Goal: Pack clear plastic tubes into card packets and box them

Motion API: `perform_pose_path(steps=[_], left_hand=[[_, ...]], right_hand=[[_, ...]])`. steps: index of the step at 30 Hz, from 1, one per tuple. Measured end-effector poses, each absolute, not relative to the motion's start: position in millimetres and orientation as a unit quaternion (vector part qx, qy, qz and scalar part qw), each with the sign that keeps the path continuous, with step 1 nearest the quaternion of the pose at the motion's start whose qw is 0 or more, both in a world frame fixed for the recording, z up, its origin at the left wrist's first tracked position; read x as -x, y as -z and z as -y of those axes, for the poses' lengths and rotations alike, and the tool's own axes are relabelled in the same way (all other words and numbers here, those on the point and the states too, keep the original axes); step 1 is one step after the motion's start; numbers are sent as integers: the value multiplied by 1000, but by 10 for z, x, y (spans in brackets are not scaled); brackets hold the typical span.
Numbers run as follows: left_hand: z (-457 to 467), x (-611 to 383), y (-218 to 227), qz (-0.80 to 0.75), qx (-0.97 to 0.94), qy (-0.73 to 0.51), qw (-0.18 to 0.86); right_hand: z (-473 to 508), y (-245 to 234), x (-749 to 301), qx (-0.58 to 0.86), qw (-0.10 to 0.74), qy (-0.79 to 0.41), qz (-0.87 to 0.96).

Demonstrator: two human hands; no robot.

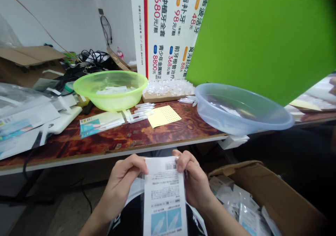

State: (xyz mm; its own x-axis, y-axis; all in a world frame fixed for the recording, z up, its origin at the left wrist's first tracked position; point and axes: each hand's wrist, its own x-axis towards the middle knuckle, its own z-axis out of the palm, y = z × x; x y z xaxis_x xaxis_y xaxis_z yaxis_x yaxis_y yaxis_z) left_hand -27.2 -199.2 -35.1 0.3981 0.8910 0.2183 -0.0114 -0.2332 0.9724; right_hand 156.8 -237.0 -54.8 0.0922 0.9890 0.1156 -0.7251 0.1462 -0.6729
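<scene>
My left grip and right grip are both closed, pinching the top edges of a printed instruction sheet, which I hold up in front of me, just below the table edge (barcode at the top). Near my right forearm sits an open cardboard box of packets. On the table stand a green plastic basin and a pale blue plastic basin, with a yellow sticker sheet between them.

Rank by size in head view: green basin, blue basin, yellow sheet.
1. Blue basin and green basin: blue looks wider, but nearness to the camera leaves that unsure.
2. Yellow sheet: clearly smallest.
</scene>
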Motion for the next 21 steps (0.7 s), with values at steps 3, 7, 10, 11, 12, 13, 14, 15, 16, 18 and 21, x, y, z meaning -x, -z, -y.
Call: perform_pose_path(steps=[3,7,10,11,12,13,14,15,16,18,21], left_hand=[[1994,249,302,-344,-668,-427,503],[2009,216,273,-357,-674,-420,492],[2008,210,286,-358,-669,-422,497],[2004,214,289,-358,-667,-422,499],[1999,220,288,-354,-665,-421,505],[1994,228,282,-345,-662,-416,520],[1991,235,272,-329,-657,-409,541],[1991,242,258,-307,-653,-402,564],[1994,244,242,-287,-649,-394,583],[2016,233,209,-278,-660,-386,582],[2079,174,194,-316,-697,-397,507]], right_hand=[[2362,549,-1568,229,699,-618,278],[2341,562,-1571,223,702,-615,282],[2334,565,-1577,221,705,-609,289],[2335,563,-1579,221,705,-608,290],[2336,561,-1580,220,705,-608,290],[2339,559,-1581,215,707,-607,293],[2342,557,-1582,208,708,-607,296],[2344,556,-1582,197,710,-605,302],[2347,556,-1582,184,712,-603,309],[2349,560,-1583,161,715,-600,322],[2349,571,-1592,139,714,-600,333]])
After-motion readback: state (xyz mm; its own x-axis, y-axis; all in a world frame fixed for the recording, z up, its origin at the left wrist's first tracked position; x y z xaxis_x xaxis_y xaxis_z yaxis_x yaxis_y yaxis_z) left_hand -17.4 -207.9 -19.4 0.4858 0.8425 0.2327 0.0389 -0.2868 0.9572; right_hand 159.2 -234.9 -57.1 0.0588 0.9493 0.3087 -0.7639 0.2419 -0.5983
